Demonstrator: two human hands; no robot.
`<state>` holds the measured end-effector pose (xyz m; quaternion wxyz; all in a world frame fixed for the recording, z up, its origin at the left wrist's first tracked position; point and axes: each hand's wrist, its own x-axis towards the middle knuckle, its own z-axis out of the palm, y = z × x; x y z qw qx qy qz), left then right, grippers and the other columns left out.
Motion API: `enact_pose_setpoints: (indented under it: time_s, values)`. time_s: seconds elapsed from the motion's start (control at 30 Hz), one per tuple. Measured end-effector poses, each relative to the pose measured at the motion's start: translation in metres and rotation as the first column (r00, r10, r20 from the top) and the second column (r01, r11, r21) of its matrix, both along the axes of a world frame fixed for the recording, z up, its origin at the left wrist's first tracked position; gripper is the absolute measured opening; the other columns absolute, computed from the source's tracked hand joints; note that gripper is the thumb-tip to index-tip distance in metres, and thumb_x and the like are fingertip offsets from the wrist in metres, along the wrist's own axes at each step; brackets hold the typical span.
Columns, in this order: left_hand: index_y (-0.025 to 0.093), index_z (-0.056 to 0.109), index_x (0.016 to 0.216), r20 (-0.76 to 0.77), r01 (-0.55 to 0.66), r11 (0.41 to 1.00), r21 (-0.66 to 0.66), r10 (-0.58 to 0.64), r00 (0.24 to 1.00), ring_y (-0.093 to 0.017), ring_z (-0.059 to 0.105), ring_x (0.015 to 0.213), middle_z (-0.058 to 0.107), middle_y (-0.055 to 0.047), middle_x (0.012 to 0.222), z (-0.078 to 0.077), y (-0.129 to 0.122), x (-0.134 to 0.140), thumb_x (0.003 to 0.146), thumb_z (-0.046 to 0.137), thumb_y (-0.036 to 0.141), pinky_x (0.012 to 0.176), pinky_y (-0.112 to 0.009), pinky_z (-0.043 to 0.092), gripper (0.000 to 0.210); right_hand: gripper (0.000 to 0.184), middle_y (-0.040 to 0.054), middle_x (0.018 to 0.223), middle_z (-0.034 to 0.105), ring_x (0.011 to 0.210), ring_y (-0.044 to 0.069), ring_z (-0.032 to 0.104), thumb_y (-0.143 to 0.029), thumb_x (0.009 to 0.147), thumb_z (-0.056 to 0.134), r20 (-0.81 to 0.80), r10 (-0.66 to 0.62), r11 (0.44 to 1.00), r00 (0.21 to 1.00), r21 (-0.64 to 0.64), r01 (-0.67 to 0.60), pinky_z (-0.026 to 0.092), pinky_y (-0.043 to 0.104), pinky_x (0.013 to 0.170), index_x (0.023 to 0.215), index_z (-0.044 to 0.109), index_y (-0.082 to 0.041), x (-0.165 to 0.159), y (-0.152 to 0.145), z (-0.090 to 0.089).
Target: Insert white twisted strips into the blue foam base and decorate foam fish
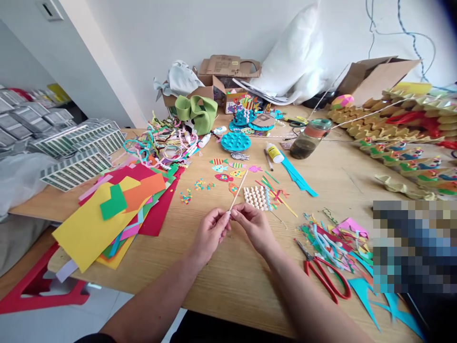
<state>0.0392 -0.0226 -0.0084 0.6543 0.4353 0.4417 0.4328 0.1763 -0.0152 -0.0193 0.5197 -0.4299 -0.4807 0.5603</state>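
Note:
A cream pipe cleaner [239, 190] slants up and away from my fingertips over the middle of the table. My left hand [213, 230] is closed on its lower end. Pressed close beside it, my right hand [252, 224] pinches the same end between thumb and finger. Just beyond my hands lie several paper fish [223, 177] in different colours. To the right of the pipe cleaner sits a patch of cream curled pieces [255, 197], with thin coloured paper strips [276, 190] next to it. Small paper dots [186, 196] are gathered in little piles on the left.
Coloured paper sheets [89, 228] are stacked at left, below tangled pipe cleaners [171, 138]. Red-handled scissors [326, 276] lie at right by paper scraps [332, 245]. A glue bottle [274, 153], a pen [268, 160], a blue disc [235, 141] and a jar [310, 140] stand farther back.

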Motion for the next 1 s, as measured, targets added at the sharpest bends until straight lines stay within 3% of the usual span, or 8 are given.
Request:
enact_pose_setpoints:
  time_s: [0.13,0.3,0.53,0.8,1.0]
  values:
    - [0.014,0.059,0.078,0.014,-0.030,0.998,0.062,0.029,0.999,-0.007,0.048,0.050,0.052,0.004,0.058,-0.0014,0.0003,0.0011,0.074,0.067,0.044,0.047,-0.018,0.039,0.030,0.026,0.0016,0.072,0.063,0.068,0.014,0.057,-0.043,0.073,0.069,-0.049,-0.012,1.000,0.999,-0.018,0.011,0.045,0.029,0.068,0.076,0.064,-0.017,-0.0006,0.0007,-0.0028]
    - [0.015,0.057,0.076,0.106,-0.009,0.998,-0.065,0.016,0.994,-0.004,0.043,0.045,0.050,0.005,0.058,-0.0023,0.0020,0.0019,0.068,0.073,0.042,0.040,-0.016,0.025,0.033,0.029,0.0019,0.074,0.064,0.072,0.015,0.058,-0.045,0.072,0.070,-0.084,0.021,0.999,0.996,-0.025,-0.023,0.047,0.030,0.070,0.078,0.065,-0.017,-0.0001,0.0020,-0.0032]
    - [0.013,0.059,0.074,0.229,-0.020,0.977,-0.212,0.069,0.971,-0.003,0.042,0.046,0.051,0.003,0.058,-0.0025,0.0055,-0.0009,0.064,0.074,0.044,0.042,-0.016,0.023,0.036,0.027,0.0013,0.073,0.066,0.069,0.014,0.060,-0.043,0.073,0.070,-0.162,0.075,0.994,0.984,-0.061,-0.086,0.048,0.030,0.071,0.082,0.065,-0.018,-0.0032,0.0002,-0.0014]
    - [0.013,0.055,0.071,0.260,0.029,0.971,-0.239,0.035,0.965,-0.003,0.040,0.045,0.049,0.004,0.057,-0.0005,0.0040,0.0000,0.064,0.075,0.040,0.041,-0.016,0.021,0.035,0.022,0.0002,0.073,0.065,0.067,0.013,0.059,-0.039,0.072,0.072,-0.210,0.076,0.992,0.975,-0.082,-0.095,0.048,0.028,0.069,0.079,0.065,-0.019,-0.0027,-0.0003,-0.0036]
    - [0.017,0.052,0.085,0.315,0.060,0.968,-0.244,0.021,0.949,-0.002,0.039,0.041,0.050,0.006,0.058,-0.0003,0.0028,0.0018,0.069,0.073,0.037,0.039,-0.015,0.019,0.034,0.022,0.0003,0.072,0.065,0.067,0.013,0.059,-0.038,0.069,0.075,-0.204,0.050,0.992,0.978,-0.104,-0.072,0.047,0.029,0.069,0.077,0.066,-0.019,-0.0032,0.0000,-0.0033]
